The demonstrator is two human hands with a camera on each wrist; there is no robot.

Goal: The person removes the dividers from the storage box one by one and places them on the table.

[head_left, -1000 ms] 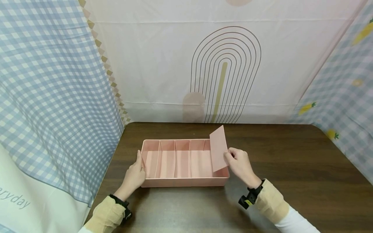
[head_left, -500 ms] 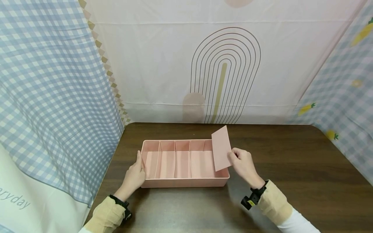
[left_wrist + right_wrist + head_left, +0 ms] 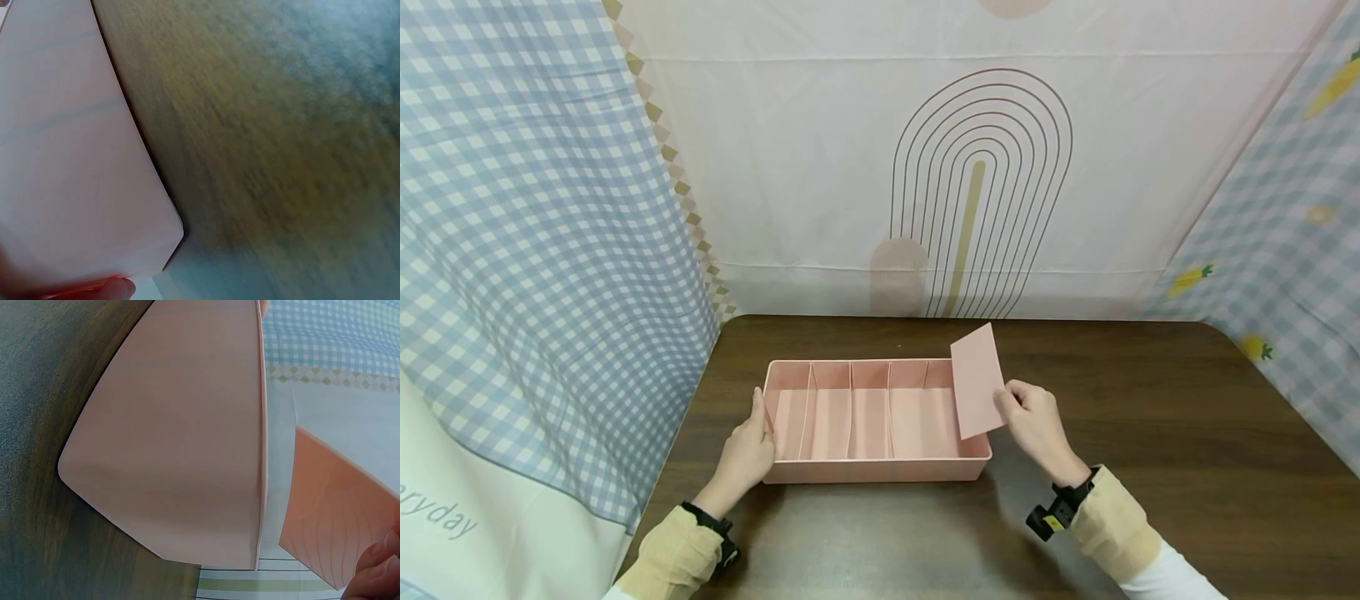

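A long pink organizer box (image 3: 872, 470) with thin upright dividers (image 3: 851, 408) stands on the table. My left hand (image 3: 747, 454) holds its left end, one finger stretched along the end wall. In the left wrist view, a fingertip (image 3: 119, 289) shows near the box's corner. Between thumb and fingers, my right hand (image 3: 1033, 421) pinches the edge of a loose pink divider panel (image 3: 977, 379). The panel is tilted over the box's right end and hides part of that compartment. In the right wrist view, the panel (image 3: 331, 512) stands beyond the box's rim, apart from it there.
The dark brown wooden table (image 3: 1150, 433) extends right of the box and in front of it. A white patterned cloth (image 3: 805, 167) hangs behind the table. Blue checked cloth (image 3: 550, 208) hangs on the left, with more on the right.
My right hand has shifted a little to the right, carrying the divider panel with it, so more of the right compartment shows. The left hand and box have stayed put.
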